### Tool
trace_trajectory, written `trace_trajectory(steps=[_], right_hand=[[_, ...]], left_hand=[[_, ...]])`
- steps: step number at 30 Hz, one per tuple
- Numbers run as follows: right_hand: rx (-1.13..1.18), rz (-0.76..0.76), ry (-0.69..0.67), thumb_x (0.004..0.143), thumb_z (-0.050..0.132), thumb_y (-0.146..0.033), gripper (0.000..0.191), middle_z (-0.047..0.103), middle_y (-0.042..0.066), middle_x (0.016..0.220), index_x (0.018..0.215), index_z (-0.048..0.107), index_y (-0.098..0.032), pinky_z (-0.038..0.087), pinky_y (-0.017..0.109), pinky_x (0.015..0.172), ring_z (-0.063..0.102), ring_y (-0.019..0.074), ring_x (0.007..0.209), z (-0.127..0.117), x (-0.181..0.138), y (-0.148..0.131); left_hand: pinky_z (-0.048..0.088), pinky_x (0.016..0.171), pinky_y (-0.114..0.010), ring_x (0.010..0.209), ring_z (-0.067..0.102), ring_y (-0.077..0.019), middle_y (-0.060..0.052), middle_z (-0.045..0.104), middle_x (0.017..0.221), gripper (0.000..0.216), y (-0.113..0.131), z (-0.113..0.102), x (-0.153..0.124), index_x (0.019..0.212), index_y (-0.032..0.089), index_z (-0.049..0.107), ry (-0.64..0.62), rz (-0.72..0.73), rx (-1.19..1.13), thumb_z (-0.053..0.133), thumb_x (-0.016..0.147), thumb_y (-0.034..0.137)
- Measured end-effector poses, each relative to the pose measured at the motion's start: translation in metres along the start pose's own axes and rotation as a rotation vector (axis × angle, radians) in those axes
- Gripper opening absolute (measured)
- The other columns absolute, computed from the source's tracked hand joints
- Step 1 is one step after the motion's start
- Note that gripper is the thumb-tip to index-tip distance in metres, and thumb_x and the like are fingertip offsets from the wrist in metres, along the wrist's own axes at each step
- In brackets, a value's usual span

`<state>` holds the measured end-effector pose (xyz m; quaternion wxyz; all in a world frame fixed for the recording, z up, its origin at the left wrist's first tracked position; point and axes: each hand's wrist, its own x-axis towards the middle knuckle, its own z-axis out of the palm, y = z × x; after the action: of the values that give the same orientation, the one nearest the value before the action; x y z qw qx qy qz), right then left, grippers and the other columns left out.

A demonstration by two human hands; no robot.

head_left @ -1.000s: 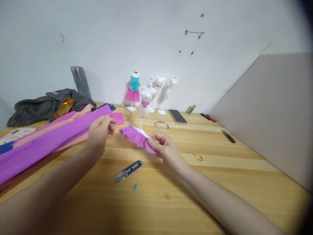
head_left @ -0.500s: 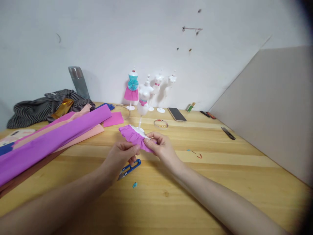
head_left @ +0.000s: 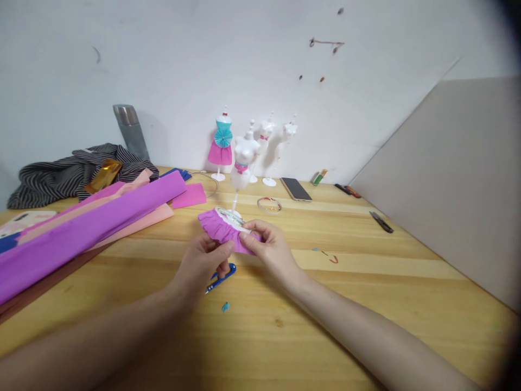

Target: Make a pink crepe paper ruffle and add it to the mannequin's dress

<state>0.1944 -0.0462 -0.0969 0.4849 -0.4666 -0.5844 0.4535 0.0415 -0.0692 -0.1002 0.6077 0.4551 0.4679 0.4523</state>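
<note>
A purple strip of ruffled crepe paper (head_left: 220,228) is held up between my two hands, a white band running along its upper edge. My right hand (head_left: 272,248) pinches its right end between thumb and fingers. Lower down, my left hand (head_left: 205,262) has thumb and fingers closed on the strip's bottom edge. Blue thread snips (head_left: 222,279) lie on the table under my left hand, which hides their blades. Just behind the strip stands a small white dress-form mannequin (head_left: 246,149) with a pink and teal waistband.
Further dress forms stand by the wall, one in a teal top and pink skirt (head_left: 220,154). Crepe paper rolls (head_left: 106,228) and striped cloth (head_left: 52,176) lie left. A phone (head_left: 296,189), a wire ring (head_left: 269,205), a cutter (head_left: 381,222) and a blue scrap (head_left: 225,307) also lie there.
The ruffled strip has tilted, so its folds and white band show more. My left hand has shifted slightly and covers more of the snips. The whole view has moved a little.
</note>
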Motion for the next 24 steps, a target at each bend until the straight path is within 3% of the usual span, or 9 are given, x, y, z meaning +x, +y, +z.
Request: trace_trajectory(steps=[3,13,17,20,23,24], right_hand=[[-0.024,-0.003,0.008,0.068,0.067,-0.040,0.023,0.050,-0.003,0.061,0.071,0.059,-0.018,0.033,0.022,0.052,0.040,0.0109,0.057,-0.001,0.001,0.003],[-0.064,-0.003,0.000,0.068,0.066,-0.038,0.021,0.051,-0.003,0.062,0.070,0.060,-0.018,0.034,0.024,0.055,0.042,0.0122,0.059,0.001,-0.001,0.004],[-0.057,-0.014,-0.003,0.068,0.066,-0.039,0.021,0.052,-0.002,0.062,0.070,0.060,-0.018,0.034,0.023,0.054,0.043,0.0125,0.059,0.002,0.000,0.006],[-0.067,-0.017,0.006,0.069,0.066,-0.038,0.021,0.054,-0.002,0.064,0.071,0.061,-0.018,0.034,0.023,0.054,0.043,0.0125,0.059,0.001,0.001,0.008],[-0.089,-0.023,0.011,0.067,0.066,-0.037,0.020,0.054,-0.002,0.065,0.072,0.061,-0.018,0.034,0.023,0.055,0.043,0.0125,0.060,0.000,0.002,0.009],[-0.094,-0.025,0.007,0.068,0.066,-0.036,0.020,0.054,-0.002,0.065,0.073,0.061,-0.017,0.034,0.023,0.055,0.043,0.0125,0.060,0.000,0.001,0.009]], left_hand=[[0.034,0.040,-0.017,0.039,0.044,-0.0058,0.005,0.053,0.045,0.039,-0.002,0.005,-0.003,0.063,0.018,0.046,0.009,-0.046,-0.039,0.077,0.062,0.042],[0.031,0.037,-0.018,0.035,0.043,-0.0061,0.005,0.050,0.042,0.045,-0.006,0.004,-0.004,0.060,0.017,0.049,-0.001,-0.102,-0.055,0.073,0.065,0.054],[0.033,0.037,-0.018,0.034,0.042,-0.0061,0.003,0.049,0.039,0.041,-0.010,0.003,0.001,0.055,0.017,0.049,-0.056,-0.161,0.069,0.071,0.064,0.050],[0.033,0.035,-0.019,0.033,0.046,-0.0088,0.004,0.051,0.042,0.037,-0.008,0.008,-0.007,0.058,0.018,0.049,-0.251,-0.315,0.202,0.067,0.065,0.049],[0.036,0.038,-0.020,0.037,0.050,-0.0097,0.002,0.058,0.052,0.029,0.012,0.009,-0.024,0.061,0.018,0.051,-0.683,-0.443,0.264,0.066,0.066,0.043],[0.038,0.040,-0.020,0.039,0.050,-0.0093,0.002,0.058,0.054,0.026,0.023,0.007,-0.029,0.063,0.018,0.054,-0.759,-0.420,0.290,0.065,0.067,0.041]])
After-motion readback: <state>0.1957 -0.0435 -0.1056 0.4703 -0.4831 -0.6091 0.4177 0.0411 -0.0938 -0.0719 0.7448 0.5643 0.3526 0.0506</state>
